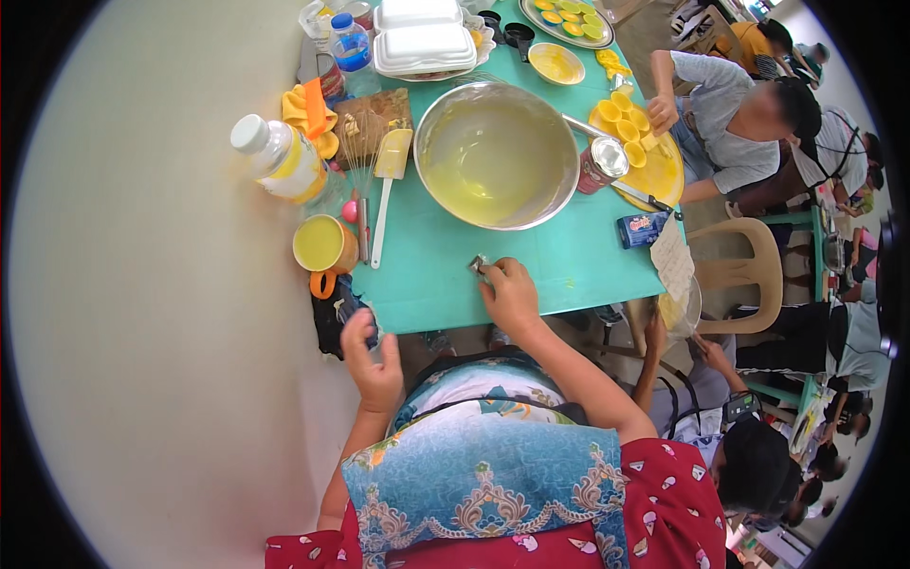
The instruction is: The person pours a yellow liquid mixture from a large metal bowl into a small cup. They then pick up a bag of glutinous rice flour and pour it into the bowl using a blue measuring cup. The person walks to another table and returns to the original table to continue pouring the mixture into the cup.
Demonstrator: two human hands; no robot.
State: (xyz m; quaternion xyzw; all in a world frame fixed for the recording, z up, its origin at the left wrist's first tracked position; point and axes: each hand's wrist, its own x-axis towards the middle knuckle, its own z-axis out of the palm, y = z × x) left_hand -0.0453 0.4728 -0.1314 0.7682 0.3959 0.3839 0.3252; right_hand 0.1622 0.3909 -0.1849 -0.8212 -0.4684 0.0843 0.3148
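Observation:
My right hand (pixel 513 295) rests near the front edge of the green table (pixel 434 284), its fingertips on a small crumpled foil wrapper (pixel 480 264). My left hand (pixel 373 363) is raised off the table's front left corner, fingers apart and holding nothing. Beyond the right hand stands a large steel mixing bowl (pixel 498 163) with a thin yellow residue inside. Left of the bowl lie a white-handled spatula (pixel 384 192) smeared yellow and a wire whisk (pixel 362 178). An orange mug (pixel 323 245) of yellow liquid stands near the left edge. A tin can (pixel 603 165) stands right of the bowl.
A wall (pixel 156 284) runs along the left. A large plastic bottle (pixel 284 160), foam boxes (pixel 424 46) and a small bowl (pixel 557 64) stand farther back. At right are a yellow board (pixel 647 171) with cups, a knife (pixel 643 195) and a blue box (pixel 642 230). Co-workers are beside the table.

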